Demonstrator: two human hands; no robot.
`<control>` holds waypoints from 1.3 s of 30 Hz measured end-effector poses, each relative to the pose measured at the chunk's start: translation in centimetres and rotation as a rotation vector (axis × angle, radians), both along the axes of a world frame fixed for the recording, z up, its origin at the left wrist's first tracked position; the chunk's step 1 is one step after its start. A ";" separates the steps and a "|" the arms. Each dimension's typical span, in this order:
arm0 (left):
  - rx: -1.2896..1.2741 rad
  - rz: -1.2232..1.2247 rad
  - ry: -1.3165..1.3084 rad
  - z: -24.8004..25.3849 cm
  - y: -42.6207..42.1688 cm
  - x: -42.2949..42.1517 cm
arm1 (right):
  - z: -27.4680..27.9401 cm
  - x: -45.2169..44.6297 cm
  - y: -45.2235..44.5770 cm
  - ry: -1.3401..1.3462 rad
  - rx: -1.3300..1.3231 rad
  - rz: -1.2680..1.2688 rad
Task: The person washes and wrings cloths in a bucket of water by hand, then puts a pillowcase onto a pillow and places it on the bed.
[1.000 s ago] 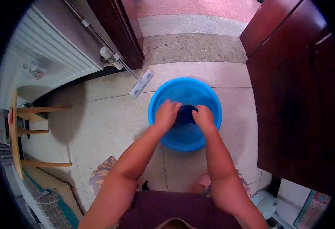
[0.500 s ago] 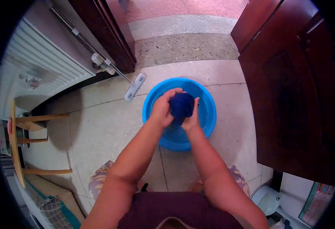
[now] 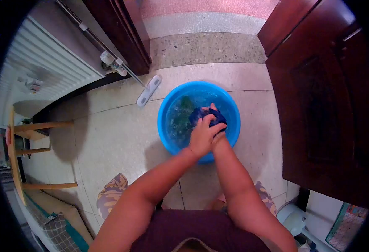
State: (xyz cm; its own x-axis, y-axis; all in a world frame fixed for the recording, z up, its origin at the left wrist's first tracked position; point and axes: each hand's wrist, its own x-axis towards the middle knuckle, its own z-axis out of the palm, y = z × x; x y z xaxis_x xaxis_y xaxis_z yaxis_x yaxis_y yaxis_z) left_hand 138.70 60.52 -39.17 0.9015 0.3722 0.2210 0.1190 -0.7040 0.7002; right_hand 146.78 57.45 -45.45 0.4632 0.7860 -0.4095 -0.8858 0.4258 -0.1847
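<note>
The cloth [image 3: 198, 114] is located inside the basin [image 3: 162, 117], in the right half of its opening, dark blue and bunched between the two hands. The left hand [image 3: 202, 133] grasps the cloth from above, fingers spread and bent across its upper face. The right hand [image 3: 219, 137] grips the cloth from below; it is largely hidden by the left hand and the cloth, and its exact finger position cannot be told. The wrists lie close together above the near rim of the basin. The water [image 3: 180, 126] shows bubbles in the left half of the basin, where a green patch [image 3: 186, 104] is also visible; its nature cannot be told. The basin is blue and round and stands on the tiled floor [image 3: 109, 143]. The mop [image 3: 149, 90] has its flat head beyond and to the left of the basin. The radiator [image 3: 54, 67] and the stool [image 3: 15, 155] are well to the left of the basin. The door [image 3: 319, 105], dark red-brown, is to the right of the basin, apart from it. The speckled strip [image 3: 205, 48] crosses the floor beyond the basin.
</note>
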 end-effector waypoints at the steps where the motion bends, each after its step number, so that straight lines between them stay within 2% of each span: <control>1: -0.036 0.011 0.006 -0.1 0.4 0.2 | -0.4 -0.2 0.3 0.003 -0.051 -0.020; 2: 0.026 0.016 -0.008 -0.1 0.9 0.4 | -0.9 -0.4 0.6 0.008 -0.106 -0.034; 7: -0.152 0.132 0.125 -1.7 2.9 1.7 | -2.5 -1.2 1.1 -0.049 -0.448 -0.038; 10: -0.208 0.251 0.237 -3.2 5.2 2.2 | -3.5 -2.1 1.0 -0.208 -0.588 0.019; 11: -0.221 0.297 0.282 -4.1 6.3 2.2 | -3.8 -1.9 0.7 -0.357 -0.619 0.062; 13: -0.024 0.287 0.278 -10.8 9.3 1.2 | -4.3 -1.3 -0.1 -0.649 -0.684 0.134; 15: -0.156 0.432 0.437 -10.6 11.4 0.0 | -5.6 1.0 -1.6 -0.865 -0.881 0.234; 18: -0.143 0.360 0.376 -11.8 11.9 -2.3 | -7.8 2.0 -2.9 -1.201 -1.259 0.345; 19: -0.032 0.288 0.451 -11.8 11.1 -2.8 | -7.2 1.8 -3.0 -1.301 -1.392 0.388; 21: 0.190 0.140 0.588 -11.8 8.8 -3.6 | -6.1 -0.3 -2.7 -1.476 -1.403 0.410; 22: 0.214 0.027 0.666 -13.5 8.3 -4.4 | -5.5 -1.4 -2.6 -1.644 -1.411 0.496; 25: 0.291 -0.029 0.732 -16.3 7.1 -5.1 | -6.1 -3.2 -2.9 -1.916 -1.531 0.871; 27: 0.162 -0.027 0.780 -15.7 7.2 -4.9 | -6.2 -3.4 -3.4 -1.982 -1.545 0.857; 29: 0.030 0.010 0.800 -14.0 8.0 -3.9 | -6.3 -2.1 -3.3 -1.857 -1.436 0.828; 31: -0.438 0.117 0.660 -15.3 10.3 -3.3 | -5.5 0.7 -1.1 -1.543 -1.196 0.790; 32: -0.670 0.168 0.579 -16.3 11.3 -3.4 | -4.4 1.3 -0.4 -1.445 -1.070 0.680; 35: -1.215 0.295 0.353 -18.8 12.7 -3.8 | 6.8 1.4 2.1 -1.181 -0.750 0.405; 39: -1.795 0.311 0.286 -14.8 11.9 -2.7 | 14.4 0.3 2.4 -0.829 -0.447 0.220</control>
